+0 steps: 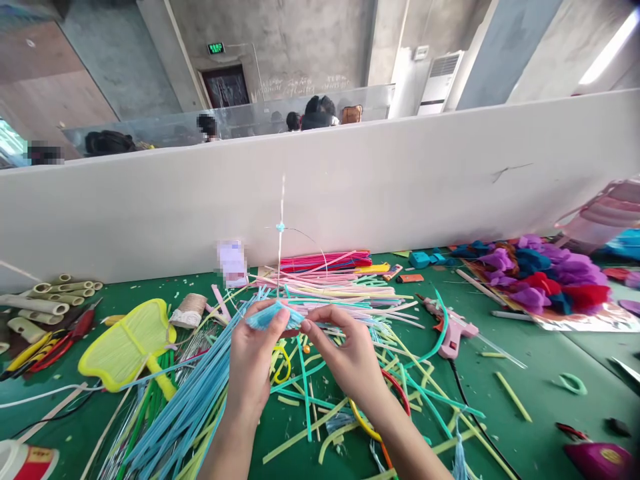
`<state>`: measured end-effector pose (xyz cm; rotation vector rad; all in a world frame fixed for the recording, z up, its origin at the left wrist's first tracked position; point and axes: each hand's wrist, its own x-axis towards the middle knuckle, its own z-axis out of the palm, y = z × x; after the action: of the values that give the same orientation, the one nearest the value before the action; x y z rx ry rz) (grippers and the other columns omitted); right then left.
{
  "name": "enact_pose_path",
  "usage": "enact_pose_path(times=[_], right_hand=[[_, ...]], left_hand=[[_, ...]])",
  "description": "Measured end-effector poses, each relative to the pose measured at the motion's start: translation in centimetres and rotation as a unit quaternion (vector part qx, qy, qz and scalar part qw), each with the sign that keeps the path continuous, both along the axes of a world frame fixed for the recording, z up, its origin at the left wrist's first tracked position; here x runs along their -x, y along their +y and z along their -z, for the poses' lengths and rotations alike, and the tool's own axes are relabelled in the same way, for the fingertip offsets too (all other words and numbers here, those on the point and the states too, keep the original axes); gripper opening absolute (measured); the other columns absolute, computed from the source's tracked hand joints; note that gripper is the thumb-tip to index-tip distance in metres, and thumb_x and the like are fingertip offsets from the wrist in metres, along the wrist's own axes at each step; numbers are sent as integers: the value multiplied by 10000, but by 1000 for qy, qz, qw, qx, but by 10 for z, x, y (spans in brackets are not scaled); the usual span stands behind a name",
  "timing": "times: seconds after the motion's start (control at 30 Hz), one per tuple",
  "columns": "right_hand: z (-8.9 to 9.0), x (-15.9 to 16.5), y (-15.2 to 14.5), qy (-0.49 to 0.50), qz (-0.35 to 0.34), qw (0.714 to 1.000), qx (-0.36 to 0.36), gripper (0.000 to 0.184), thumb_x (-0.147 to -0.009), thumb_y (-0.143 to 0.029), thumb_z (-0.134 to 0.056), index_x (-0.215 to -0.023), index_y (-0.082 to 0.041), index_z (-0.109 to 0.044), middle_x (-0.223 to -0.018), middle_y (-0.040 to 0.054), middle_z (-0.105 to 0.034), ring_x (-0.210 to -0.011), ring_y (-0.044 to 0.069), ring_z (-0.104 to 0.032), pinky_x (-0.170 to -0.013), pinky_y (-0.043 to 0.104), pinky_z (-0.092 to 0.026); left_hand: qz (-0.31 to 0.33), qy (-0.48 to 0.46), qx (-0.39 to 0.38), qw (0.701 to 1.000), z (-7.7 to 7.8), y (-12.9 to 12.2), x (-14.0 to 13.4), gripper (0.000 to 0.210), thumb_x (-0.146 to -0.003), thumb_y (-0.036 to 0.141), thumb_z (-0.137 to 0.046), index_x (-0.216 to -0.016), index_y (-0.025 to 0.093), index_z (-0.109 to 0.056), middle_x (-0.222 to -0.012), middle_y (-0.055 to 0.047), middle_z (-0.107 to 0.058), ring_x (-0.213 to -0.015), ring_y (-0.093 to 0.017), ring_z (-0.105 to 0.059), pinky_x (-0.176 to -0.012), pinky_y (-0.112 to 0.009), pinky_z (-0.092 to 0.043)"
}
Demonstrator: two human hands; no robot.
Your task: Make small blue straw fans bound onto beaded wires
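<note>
My left hand is closed round a small light-blue fuzzy piece, which looks made of pipe cleaner, with the thumb pressed on it. At the piece's right end, my right hand pinches with thumb and forefinger. Just behind my left hand a thin pale stem rises upright, carrying a small blue knot and fine dark wires; its lower end is hidden. A bundle of blue pipe cleaners lies beside my left forearm. Green and yellow pipe-cleaner lengths are scattered below both hands.
A pink glue gun lies to the right, its dark cord running forward. Purple, red and blue felt-like pieces are heaped farther right. Leftward are a yellow fan-shaped paddle, red-handled pliers and bamboo tubes. A white partition stands behind.
</note>
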<state>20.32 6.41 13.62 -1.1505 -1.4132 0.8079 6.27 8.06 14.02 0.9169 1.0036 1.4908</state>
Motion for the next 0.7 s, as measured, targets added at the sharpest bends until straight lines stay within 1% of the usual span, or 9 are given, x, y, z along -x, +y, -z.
enact_pose_path(times=[0.03, 0.1, 0.23, 0.37, 0.47, 0.53, 0.6, 0.7], right_hand=[[-1, -1, 0, -9, 3, 1000, -4, 155, -900, -353, -654, -844, -213, -689, -884, 41, -742, -873, 213, -679, -804, 324, -513], [-2, -2, -1, -19, 7, 1000, -10, 161, -900, -361, -654, -833, -217, -683, -885, 38, -739, -880, 217, -673, -811, 330, -503], [-1, 1, -3, -43, 31, 998, -23, 145, -910, -356, -638, -853, -230, -679, -891, 39, -740, -891, 228, -669, -845, 365, -485], [-3, 5, -7, -113, 71, 990, -53, 82, -902, -309, -645, -862, -253, -690, -887, 32, -754, -900, 243, -661, -950, 457, -429], [-5, 7, -9, -126, 88, 986, -59, 81, -901, -292, -636, -857, -250, -690, -865, 29, -758, -867, 239, -665, -986, 494, -408], [-6, 6, -9, -107, 85, 990, -40, 97, -899, -292, -626, -851, -239, -691, -863, 34, -756, -859, 236, -672, -969, 479, -435], [-7, 6, -10, -64, 65, 996, 0, 123, -898, -309, -616, -865, -225, -699, -886, 47, -757, -865, 236, -685, -915, 438, -486], [-8, 7, -10, 44, 2, 996, 76, 194, -882, -365, -639, -948, -199, -714, -967, 74, -762, -917, 238, -704, -856, 379, -541]], left_hand=[[12, 6, -6, 1000, 0, 0, 1, 283, -736, 327, -834, -924, 168, -693, -869, -33, -727, -790, -177, -688, -699, -268, -584], [10, 17, -15, 1000, 1, -1, 1, 284, -737, 315, -835, -927, 168, -684, -853, -27, -723, -774, -168, -685, -687, -247, -573], [-36, 51, -30, 998, 4, -1, 0, 299, -727, 320, -844, -928, 171, -679, -806, -17, -718, -667, -143, -667, -600, -218, -562], [-97, 118, -59, 986, 6, -4, -2, 294, -749, 345, -824, -958, 188, -691, -860, -25, -734, -691, -153, -679, -653, -243, -580], [-127, 175, -83, 973, 4, -8, -4, 258, -754, 343, -816, -940, 201, -710, -881, -32, -749, -719, -171, -701, -677, -252, -574], [-152, 209, -110, 960, 2, -11, -6, 222, -749, 325, -816, -912, 208, -723, -853, -33, -753, -703, -181, -705, -672, -259, -565], [-181, 248, -145, 941, 1, -13, -8, 178, -748, 293, -814, -889, 215, -740, -829, -35, -756, -701, -191, -703, -703, -279, -559], [-206, 302, -189, 911, 2, -14, -8, 134, -740, 229, -814, -863, 231, -762, -821, -34, -764, -718, -201, -703, -765, -302, -543]])
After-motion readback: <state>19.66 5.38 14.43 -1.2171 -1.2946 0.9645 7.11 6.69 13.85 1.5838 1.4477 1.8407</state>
